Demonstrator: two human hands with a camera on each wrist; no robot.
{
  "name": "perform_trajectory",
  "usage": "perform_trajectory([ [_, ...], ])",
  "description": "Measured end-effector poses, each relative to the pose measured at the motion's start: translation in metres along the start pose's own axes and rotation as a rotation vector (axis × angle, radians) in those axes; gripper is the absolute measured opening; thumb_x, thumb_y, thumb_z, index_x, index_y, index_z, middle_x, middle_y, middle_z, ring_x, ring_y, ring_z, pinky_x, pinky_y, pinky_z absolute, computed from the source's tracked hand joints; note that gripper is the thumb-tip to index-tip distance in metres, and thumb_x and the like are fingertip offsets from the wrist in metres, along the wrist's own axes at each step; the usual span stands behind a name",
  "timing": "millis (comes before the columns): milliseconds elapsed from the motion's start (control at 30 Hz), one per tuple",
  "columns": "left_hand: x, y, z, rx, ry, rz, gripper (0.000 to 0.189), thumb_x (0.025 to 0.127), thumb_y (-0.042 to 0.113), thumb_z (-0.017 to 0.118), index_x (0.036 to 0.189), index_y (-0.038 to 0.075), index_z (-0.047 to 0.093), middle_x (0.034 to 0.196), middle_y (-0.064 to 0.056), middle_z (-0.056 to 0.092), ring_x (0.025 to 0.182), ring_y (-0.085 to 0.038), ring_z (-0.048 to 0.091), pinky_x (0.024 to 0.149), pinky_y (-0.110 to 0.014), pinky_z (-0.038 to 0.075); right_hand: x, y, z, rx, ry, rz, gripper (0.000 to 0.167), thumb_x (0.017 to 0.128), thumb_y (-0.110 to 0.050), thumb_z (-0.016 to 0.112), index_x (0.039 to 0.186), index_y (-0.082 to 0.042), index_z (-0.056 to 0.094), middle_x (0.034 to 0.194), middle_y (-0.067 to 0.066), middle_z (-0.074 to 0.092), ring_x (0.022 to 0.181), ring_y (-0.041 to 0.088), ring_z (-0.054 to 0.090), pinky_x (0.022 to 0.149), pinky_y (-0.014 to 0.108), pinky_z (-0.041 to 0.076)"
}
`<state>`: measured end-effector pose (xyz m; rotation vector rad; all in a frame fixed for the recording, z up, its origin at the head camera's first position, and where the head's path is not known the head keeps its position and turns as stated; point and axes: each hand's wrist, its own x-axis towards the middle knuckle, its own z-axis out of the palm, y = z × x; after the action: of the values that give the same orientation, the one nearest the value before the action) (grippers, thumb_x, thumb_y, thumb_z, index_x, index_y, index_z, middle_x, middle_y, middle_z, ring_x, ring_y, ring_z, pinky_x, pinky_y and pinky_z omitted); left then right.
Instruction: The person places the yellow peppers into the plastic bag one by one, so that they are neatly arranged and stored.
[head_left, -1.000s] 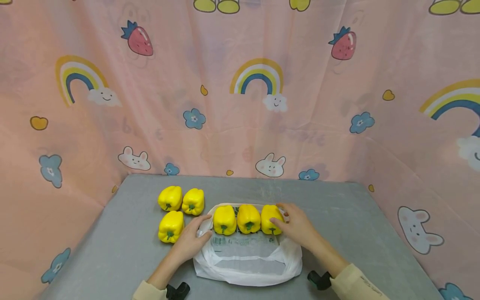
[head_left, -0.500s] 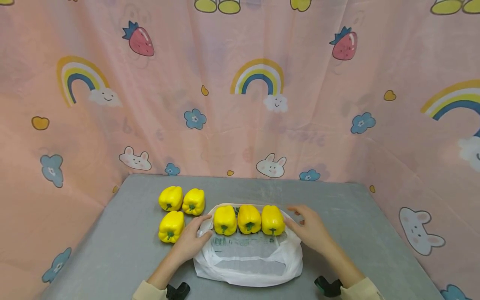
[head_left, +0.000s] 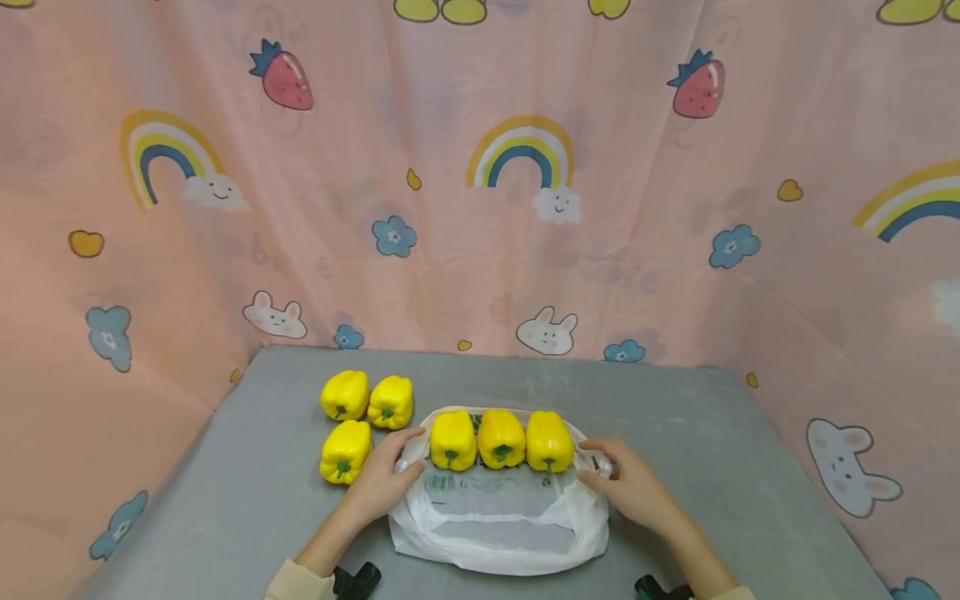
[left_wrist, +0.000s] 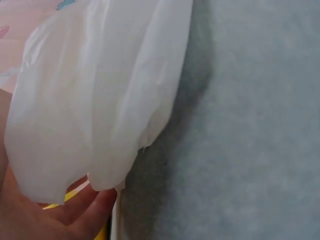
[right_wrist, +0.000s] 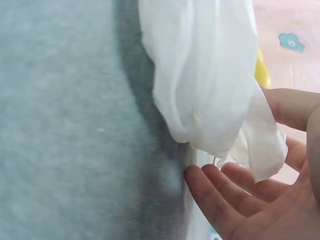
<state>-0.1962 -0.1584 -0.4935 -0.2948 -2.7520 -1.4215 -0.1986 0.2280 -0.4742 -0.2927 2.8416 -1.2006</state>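
Note:
A white plastic bag (head_left: 517, 557) with green print sits on the table, its sides spread. Yellow bell peppers (head_left: 453, 440) stand in a row of three along its far part, stems toward me. My left hand (head_left: 384, 481) grips the bag's left edge; the left wrist view shows white film between thumb and fingers. At the right edge is my right hand (head_left: 632, 487), fingers spread and loosely bent around a white flap of the bag, fingertips right at the rim in the right wrist view. Another three yellow bell peppers (head_left: 346, 452) lie just beyond the left hand.
The grey table (head_left: 675, 433) reaches back to a pink curtain (head_left: 435, 275) printed with rainbows, strawberries and rabbits. Black straps with mounts (head_left: 357, 581) sit at both wrists, below the hands.
My right hand has let go of the rightmost pepper, drawn back to the right and come down to the bag's right edge. The left hand stays in place.

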Motion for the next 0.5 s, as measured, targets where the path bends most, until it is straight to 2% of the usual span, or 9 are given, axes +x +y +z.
perform_trajectory([
  [167,-0.002,0.005,-0.003,0.023,0.005,0.017,0.047,0.098,0.015,0.065,0.143,0.009,0.055,0.147,-0.014,0.052,0.136,-0.037,0.048,0.11,-0.06,0.039,-0.003,0.0,0.004,0.028,-0.03,0.033,0.046,0.092,-0.028,0.076,0.131,-0.007,0.065,0.134,0.016,0.06,0.093,0.022,0.054,0.072,0.035,0.047],
  [300,-0.003,0.01,-0.006,0.056,0.014,0.026,0.048,0.098,0.013,0.066,0.144,0.009,0.055,0.146,-0.013,0.052,0.134,-0.034,0.05,0.107,-0.056,0.045,-0.002,0.0,0.006,0.04,-0.039,0.049,0.047,0.092,-0.028,0.076,0.132,-0.007,0.065,0.135,0.015,0.061,0.086,0.02,0.053,0.068,0.033,0.047],
  [500,-0.003,0.02,-0.011,0.115,0.06,0.06,0.047,0.097,0.013,0.068,0.142,0.008,0.056,0.143,-0.012,0.054,0.126,-0.03,0.054,0.101,-0.051,0.051,-0.003,0.0,0.007,0.033,-0.026,0.031,0.047,0.092,-0.029,0.075,0.132,-0.005,0.065,0.135,0.017,0.061,0.113,0.031,0.059,0.083,0.043,0.053],
])
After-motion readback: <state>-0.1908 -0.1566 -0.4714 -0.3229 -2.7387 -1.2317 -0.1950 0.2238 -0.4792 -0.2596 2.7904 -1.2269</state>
